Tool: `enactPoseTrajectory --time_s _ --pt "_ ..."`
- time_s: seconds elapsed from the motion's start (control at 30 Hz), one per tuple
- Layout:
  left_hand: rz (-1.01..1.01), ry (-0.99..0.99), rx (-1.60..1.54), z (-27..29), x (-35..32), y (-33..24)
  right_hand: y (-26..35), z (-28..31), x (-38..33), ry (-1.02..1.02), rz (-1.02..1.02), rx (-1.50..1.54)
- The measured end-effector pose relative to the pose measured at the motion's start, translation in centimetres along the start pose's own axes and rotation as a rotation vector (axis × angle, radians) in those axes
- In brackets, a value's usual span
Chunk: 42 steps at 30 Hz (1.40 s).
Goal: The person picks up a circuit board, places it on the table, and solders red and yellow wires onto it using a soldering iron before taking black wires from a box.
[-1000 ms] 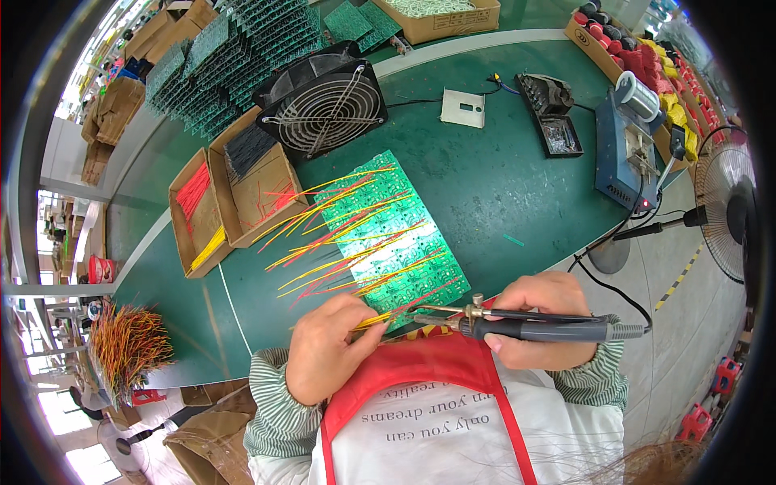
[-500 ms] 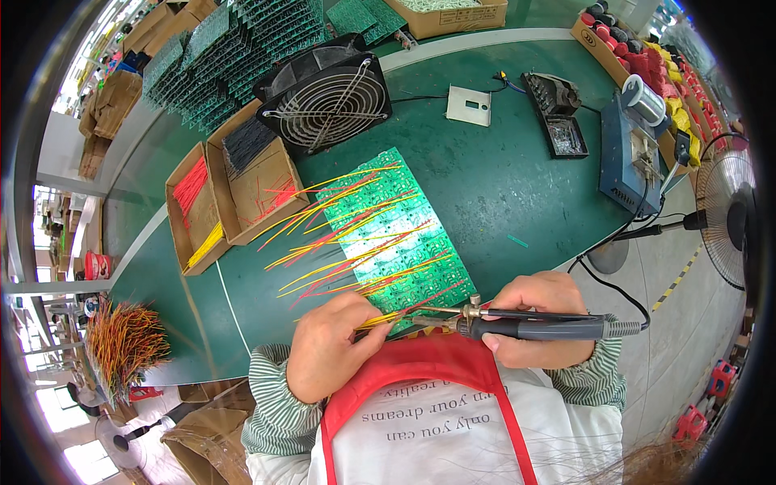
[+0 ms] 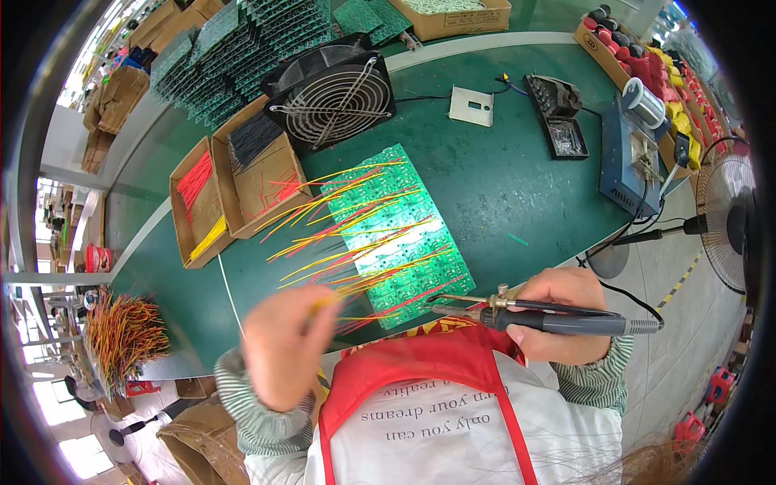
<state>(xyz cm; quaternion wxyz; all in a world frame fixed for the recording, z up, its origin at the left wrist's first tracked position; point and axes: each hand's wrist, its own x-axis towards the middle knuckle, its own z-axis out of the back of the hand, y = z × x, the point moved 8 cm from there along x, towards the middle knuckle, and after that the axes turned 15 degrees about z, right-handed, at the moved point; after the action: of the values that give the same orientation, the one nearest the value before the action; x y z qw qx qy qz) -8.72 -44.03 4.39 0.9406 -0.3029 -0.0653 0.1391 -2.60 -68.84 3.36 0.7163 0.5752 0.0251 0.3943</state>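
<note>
A green circuit board panel (image 3: 396, 234) lies on the green bench, with several red and yellow wires (image 3: 339, 218) fanning out from it to the left. My right hand (image 3: 558, 315) grips a dark soldering iron (image 3: 558, 322), its tip pointing left over the panel's near edge. My left hand (image 3: 287, 343) is blurred at the panel's near left corner and pinches a yellow wire (image 3: 323, 301).
Two open cardboard boxes (image 3: 234, 190) with loose red, yellow and black wires stand left of the panel. Behind them are a black fan (image 3: 331, 97) and stacked green boards (image 3: 226, 48). A blue soldering station (image 3: 634, 158) and a standing fan (image 3: 727, 218) are at right.
My left hand has pulled away from the panel's near edge toward the left and is blurred. My right hand and the iron have stayed almost still.
</note>
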Motion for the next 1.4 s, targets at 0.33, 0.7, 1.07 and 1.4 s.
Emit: enactPoseTrajectory --time_s 0.33,0.7,1.07,1.4 --pt "-0.077 0.312 -0.129 -6.6 0.0 -2.0 -0.1 0.3 -0.1 -0.011 -0.023 0.011" --pt "-0.095 0.307 -0.099 -7.1 0.1 -2.1 -0.9 0.1 0.1 0.020 -0.063 0.010" --pt "0.009 0.039 0.060 -1.9 1.6 -0.9 -0.6 1.2 -0.8 -0.035 -0.034 -0.004" --pt "-0.162 0.265 -0.107 -7.5 -0.1 -4.3 -0.4 2.4 -1.4 -0.049 0.039 -0.073"
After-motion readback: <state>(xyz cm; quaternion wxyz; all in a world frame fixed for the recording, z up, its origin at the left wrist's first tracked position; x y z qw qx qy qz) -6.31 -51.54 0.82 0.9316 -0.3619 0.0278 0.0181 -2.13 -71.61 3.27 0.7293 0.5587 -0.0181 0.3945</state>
